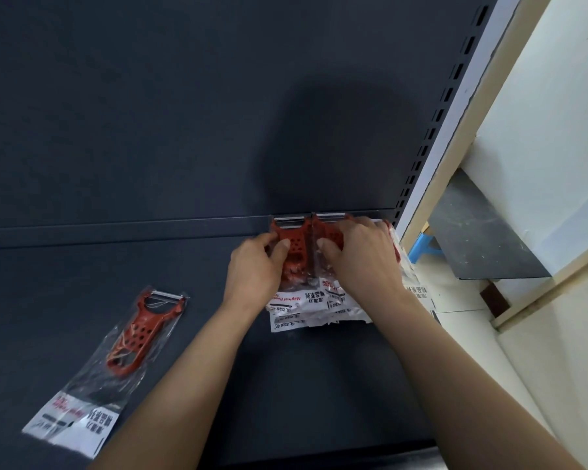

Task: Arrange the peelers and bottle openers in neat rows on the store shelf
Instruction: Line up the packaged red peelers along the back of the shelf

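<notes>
Dark grey store shelf (82, 300), viewed from above; its back panel rises behind. Landmark: the rear edge of the shelf where deck meets back panel.

Stack of bagged red peelers (294, 256) lies against that rear edge, near its right end, blades toward the panel, white printed label cards toward the person. At least two piles sit side by side, touching; a further bag shows at the far right, mostly hidden by the hand.

Left hand (255, 269): fingers curled onto the left pile, thumb and forefinger pinching the red handle through the clear bag. Grasping the top peeler.

Right hand (357, 256): palm down over the right pile, fingers bent and pressing on the bags, thumb tucked against the pile's left side. Whether it grips a bag or only presses cannot be told.

Single bagged peeler (140, 337) lies alone, well forward of the rear edge and far left of the stack, tilted, blade pointing toward the panel, label card nearest the shelf front. Neither hand touches it.
</notes>
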`<state>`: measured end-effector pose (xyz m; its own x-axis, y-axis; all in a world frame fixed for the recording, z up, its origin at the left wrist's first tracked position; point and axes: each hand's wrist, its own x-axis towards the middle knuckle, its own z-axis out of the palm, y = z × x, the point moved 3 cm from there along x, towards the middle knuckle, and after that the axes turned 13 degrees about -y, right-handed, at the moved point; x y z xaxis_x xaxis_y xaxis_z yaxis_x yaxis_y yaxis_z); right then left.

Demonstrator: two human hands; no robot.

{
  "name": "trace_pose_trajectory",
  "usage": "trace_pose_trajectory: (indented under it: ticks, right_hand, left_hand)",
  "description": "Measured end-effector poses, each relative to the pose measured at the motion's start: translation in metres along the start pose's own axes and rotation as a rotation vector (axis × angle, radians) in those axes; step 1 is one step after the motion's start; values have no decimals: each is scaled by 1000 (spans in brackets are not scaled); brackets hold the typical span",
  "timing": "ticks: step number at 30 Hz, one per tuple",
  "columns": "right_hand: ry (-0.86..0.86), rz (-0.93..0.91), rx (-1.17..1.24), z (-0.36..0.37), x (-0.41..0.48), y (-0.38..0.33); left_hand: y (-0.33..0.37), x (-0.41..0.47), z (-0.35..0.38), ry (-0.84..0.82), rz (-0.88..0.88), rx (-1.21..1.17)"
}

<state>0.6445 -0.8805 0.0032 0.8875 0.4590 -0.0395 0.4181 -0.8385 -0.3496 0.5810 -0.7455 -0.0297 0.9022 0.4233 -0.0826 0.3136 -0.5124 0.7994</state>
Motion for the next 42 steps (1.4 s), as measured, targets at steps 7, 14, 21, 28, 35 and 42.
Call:
trace_pose_trajectory:
  ticks: [7, 14, 21, 28, 35, 42]
  right_hand:
    - [69, -254, 58, -6, -20, -50]
    - [-173, -391, 47, 46, -27, -110]
    - [-271, -433, -41, 71, -38, -136]
    - [-90, -361, -92, 39, -32, -104]
    - [85, -154, -94, -7, -26, -30]
    - [97, -1, -45, -27, -19, 31]
  left_hand:
    - [-4, -22, -31, 140, 59, 213]
    - [-69, -70, -86, 44, -357, 592]
    - [-93, -91, -103, 26, -339, 481]
    - [-46, -79, -89, 195, -137, 247]
    - [21, -45, -47, 128, 50, 144]
    - [73, -15, 5, 71, 170, 166]
